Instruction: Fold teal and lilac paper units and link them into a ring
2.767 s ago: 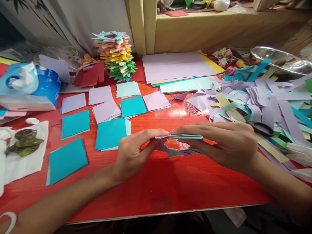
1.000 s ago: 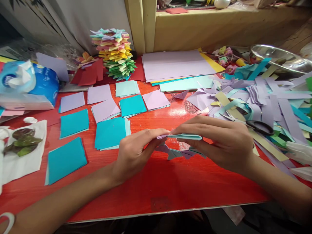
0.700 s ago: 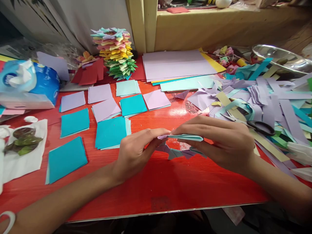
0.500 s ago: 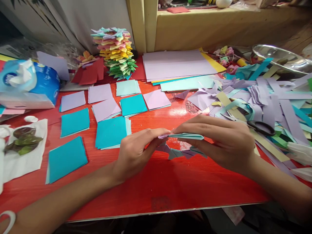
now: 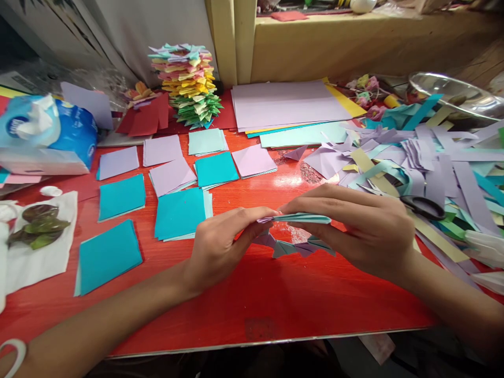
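Observation:
Between my two hands, a little above the red table, is a chain of folded paper pieces in lilac and pale blue. My left hand pinches a small lilac fold between thumb and forefinger. A pale blue folded piece lies between the thumb and fingers of my right hand, its inner end meeting the lilac fold. The lower row of the chain hangs below and behind the fingers, partly hidden. Stacks of teal paper squares lie just beyond my left hand.
Black-handled scissors rest among paper strips at right. Behind stand a tiered folded-paper tower and large lilac sheets. A metal bowl is at back right, a blue tissue pack at left, leaves on tissue nearer.
Almost nothing differs. The view has shifted very slightly, and both hands keep the same grip on the folded paper, with the lilac fold looking a little flatter.

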The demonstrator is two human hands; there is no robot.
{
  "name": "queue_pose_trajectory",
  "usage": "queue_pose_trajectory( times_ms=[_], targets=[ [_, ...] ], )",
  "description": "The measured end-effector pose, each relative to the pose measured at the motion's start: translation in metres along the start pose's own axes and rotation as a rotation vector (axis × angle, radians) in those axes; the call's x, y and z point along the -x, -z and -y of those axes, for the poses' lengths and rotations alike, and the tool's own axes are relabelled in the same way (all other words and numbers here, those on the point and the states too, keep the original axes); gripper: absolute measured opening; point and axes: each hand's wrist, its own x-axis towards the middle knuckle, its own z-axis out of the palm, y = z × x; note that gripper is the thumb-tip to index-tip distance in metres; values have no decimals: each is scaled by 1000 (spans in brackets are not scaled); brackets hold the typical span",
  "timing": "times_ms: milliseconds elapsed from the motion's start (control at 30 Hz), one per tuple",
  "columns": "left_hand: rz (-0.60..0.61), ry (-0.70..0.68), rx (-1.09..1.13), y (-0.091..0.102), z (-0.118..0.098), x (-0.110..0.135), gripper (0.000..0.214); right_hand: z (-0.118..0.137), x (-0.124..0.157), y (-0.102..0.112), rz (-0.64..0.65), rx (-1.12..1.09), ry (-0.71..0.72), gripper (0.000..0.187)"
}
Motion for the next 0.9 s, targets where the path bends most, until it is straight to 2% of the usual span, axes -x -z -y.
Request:
queue_pose_trajectory(
  times_ms=[633, 900],
  targets=[
    [13, 26, 15, 1, -1, 1, 20, -1, 0, 0, 20, -14, -12, 17],
    [30, 59, 23, 2, -1, 0, 20, -2, 0, 3, 90, 28, -20, 15]
  ],
)
